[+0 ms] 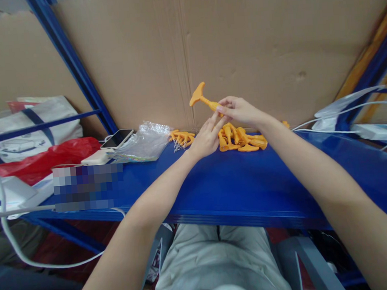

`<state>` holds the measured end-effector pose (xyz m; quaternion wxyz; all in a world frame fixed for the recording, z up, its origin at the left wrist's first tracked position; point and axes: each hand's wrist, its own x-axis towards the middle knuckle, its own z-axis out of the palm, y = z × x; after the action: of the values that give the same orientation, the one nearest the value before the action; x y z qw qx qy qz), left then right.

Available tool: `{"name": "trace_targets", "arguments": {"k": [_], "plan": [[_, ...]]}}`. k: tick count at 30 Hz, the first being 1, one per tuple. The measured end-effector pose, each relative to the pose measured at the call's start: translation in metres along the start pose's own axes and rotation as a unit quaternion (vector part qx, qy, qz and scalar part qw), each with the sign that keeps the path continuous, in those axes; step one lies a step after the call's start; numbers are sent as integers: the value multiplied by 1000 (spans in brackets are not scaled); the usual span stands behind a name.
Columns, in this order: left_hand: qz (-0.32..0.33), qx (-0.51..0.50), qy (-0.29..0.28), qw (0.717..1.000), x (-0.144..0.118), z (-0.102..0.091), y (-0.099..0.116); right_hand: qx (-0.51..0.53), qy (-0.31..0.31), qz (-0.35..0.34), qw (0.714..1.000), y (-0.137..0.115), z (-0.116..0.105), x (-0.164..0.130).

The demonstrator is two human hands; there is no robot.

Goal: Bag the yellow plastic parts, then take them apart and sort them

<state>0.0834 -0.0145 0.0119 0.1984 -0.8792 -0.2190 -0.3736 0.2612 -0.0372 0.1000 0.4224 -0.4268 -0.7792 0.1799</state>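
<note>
An orange plastic T-shaped piece point(206, 100) is held up above the back of the blue table, its broad curved head pointing up and left. My right hand point(239, 111) pinches its narrow lower end between thumb and fingers. My left hand point(208, 136) reaches up from below, its fingertips meeting that same end; the exact contact is partly hidden. Below my right hand lies a pile of similar orange pieces point(243, 139). Left of my left hand are more orange parts point(184, 136), with thin, curly silvery bits point(179, 145) in front of them.
A clear plastic bag point(146, 142), a phone point(117, 139) and a red plastic bag point(54, 158) lie to the left on the blue table point(237, 186). A cardboard sheet point(238, 38) stands behind. White cables point(371, 104) run along the right, and blue frame posts point(73, 60) flank the table.
</note>
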Motion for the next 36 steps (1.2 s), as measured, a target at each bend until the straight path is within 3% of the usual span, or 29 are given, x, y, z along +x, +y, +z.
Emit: {"name": "trace_targets", "arguments": {"k": [5,11,21,27,36], "plan": [[-35,34,-7,999,4,-7,9,-46,-32,-10,998,-3,-16,-4],[-101,83,34,991,6,-13,8,-94,-85,0,992,-13,-36,-12],[-100,96,1,990,-2,-9,-7,-226,-179,-14,957,-17,-35,-16],[-56,95,-8,994,-2,-7,-8,-307,-173,11,936,-13,-25,-15],[-87,60,0,994,-1,-6,-8,-394,-126,-112,903,-14,-17,-16]]}}
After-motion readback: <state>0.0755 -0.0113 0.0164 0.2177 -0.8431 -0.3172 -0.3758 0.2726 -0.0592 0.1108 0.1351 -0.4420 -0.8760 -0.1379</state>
